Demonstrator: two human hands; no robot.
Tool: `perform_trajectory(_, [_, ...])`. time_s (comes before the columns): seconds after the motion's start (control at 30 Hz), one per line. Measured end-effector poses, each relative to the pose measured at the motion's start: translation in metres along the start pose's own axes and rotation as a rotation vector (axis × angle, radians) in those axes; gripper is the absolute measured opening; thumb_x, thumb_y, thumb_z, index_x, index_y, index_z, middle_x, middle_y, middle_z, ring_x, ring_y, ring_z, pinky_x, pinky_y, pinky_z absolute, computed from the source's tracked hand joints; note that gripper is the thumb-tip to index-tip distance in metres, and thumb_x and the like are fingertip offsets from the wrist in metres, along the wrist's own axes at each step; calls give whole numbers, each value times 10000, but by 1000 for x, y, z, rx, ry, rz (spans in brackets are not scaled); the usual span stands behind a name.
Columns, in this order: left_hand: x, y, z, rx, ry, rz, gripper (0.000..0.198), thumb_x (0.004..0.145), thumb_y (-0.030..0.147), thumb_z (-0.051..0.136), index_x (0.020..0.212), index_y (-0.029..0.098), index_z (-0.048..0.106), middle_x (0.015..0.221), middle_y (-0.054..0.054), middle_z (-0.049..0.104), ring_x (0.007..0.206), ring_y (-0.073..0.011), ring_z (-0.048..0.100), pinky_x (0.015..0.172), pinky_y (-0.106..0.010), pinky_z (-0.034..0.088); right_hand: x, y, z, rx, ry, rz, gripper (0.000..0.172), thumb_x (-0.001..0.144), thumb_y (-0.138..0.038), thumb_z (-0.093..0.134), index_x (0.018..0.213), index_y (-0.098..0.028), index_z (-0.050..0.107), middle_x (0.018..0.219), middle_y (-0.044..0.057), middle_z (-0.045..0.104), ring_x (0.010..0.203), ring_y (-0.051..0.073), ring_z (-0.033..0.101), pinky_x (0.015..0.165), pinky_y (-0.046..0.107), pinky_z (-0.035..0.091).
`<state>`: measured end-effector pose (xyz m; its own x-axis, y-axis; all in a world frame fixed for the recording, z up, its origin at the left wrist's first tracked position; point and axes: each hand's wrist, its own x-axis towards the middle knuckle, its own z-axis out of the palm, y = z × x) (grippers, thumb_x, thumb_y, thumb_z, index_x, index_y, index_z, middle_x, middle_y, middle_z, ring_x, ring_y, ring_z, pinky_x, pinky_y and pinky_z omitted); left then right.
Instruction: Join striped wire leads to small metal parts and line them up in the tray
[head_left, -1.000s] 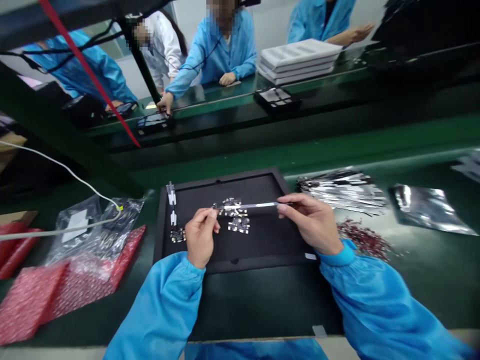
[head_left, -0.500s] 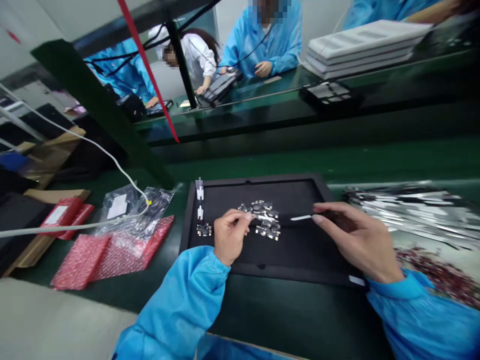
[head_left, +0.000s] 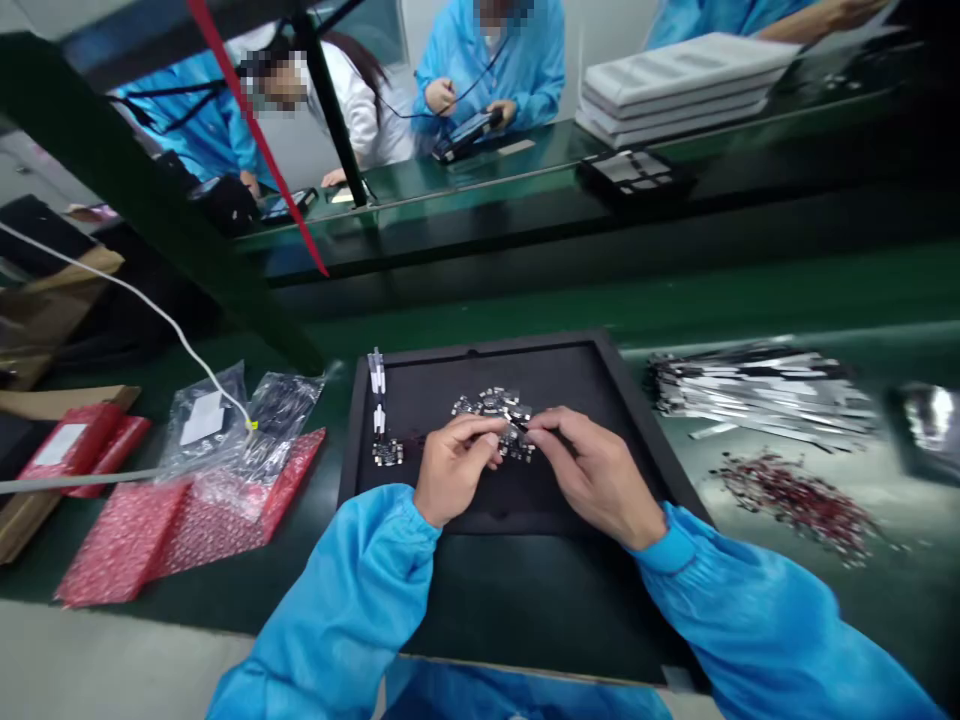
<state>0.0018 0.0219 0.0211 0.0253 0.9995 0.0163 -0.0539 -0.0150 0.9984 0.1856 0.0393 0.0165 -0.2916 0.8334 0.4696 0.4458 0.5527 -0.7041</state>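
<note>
A pile of small circuit boards (head_left: pixel 491 403) lies in the middle of a shallow black tray (head_left: pixel 480 520). Over its near edge, my left hand (head_left: pixel 459 465) pinches thumb and forefinger together; what sits in that grip is too small to make out. My right hand (head_left: pixel 600 475) comes in from the other side, its fingertips also closed in a pinch by the boards, with a tiny dark piece barely showing there. At the tray's left side lies one separate circuit board (head_left: pixel 388 453), with a black and white flat strip (head_left: pixel 378 395) running up from it.
On the right lie a heap of silvery flat strips (head_left: pixel 765 390) and a pile of dark red small parts (head_left: pixel 802 500). Red bubble-wrap packs (head_left: pixel 124 535) and clear plastic bags (head_left: pixel 202 415) are at left, with a white cable (head_left: pixel 180 335) above. Co-workers sit across the bench behind stacked white trays (head_left: pixel 682 80).
My right hand has moved left, bringing its fingertips close to my left hand at the boards. The white strip it held no longer shows. The whole view has shifted slightly.
</note>
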Motion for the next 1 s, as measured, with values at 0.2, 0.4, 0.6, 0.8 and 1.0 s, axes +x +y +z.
perform_trajectory(0.2, [5, -3, 0, -119, -8, -167, 470, 801, 212, 722, 1243, 173, 563, 973, -89, 745, 660, -123, 664, 659, -281, 575, -3, 5, -5, -100, 91, 50, 99, 1008, -227, 479, 975, -229, 573, 869, 48, 671, 795, 211, 624, 734, 342, 485])
perform_trajectory(0.4, [5, -2, 2, -123, -39, -226, 325, 787, 215, 736, 1067, 142, 588, 925, -70, 709, 657, -128, 690, 639, -268, 590, -9, 6, 5, -92, -22, -68, 109, 1016, -207, 482, 952, -214, 570, 814, 28, 650, 727, 183, 594, 825, 395, 420])
perform_trajectory(0.6, [6, 0, 1, -212, 44, -286, 378, 746, 267, 802, 1012, 173, 551, 933, -23, 652, 754, -186, 748, 736, -331, 620, -10, 8, 4, -90, 6, -53, 104, 1002, -220, 507, 925, -213, 576, 832, 33, 662, 748, 188, 594, 857, 410, 410])
perform_trajectory(0.8, [8, -4, -5, -83, 180, -141, 354, 748, 297, 811, 1052, 165, 687, 953, -60, 726, 963, -201, 710, 835, -302, 579, -8, 3, 1, -64, 11, -39, 126, 1009, -221, 477, 916, -227, 561, 809, 34, 648, 740, 198, 597, 835, 410, 429])
perform_trajectory(1.0, [10, -6, -5, -240, 203, -177, 390, 665, 235, 870, 970, 168, 636, 833, 13, 689, 676, -132, 708, 664, -258, 578, -8, 1, 3, -25, 22, -49, 84, 988, -189, 520, 946, -222, 585, 847, 33, 678, 756, 195, 613, 842, 397, 436])
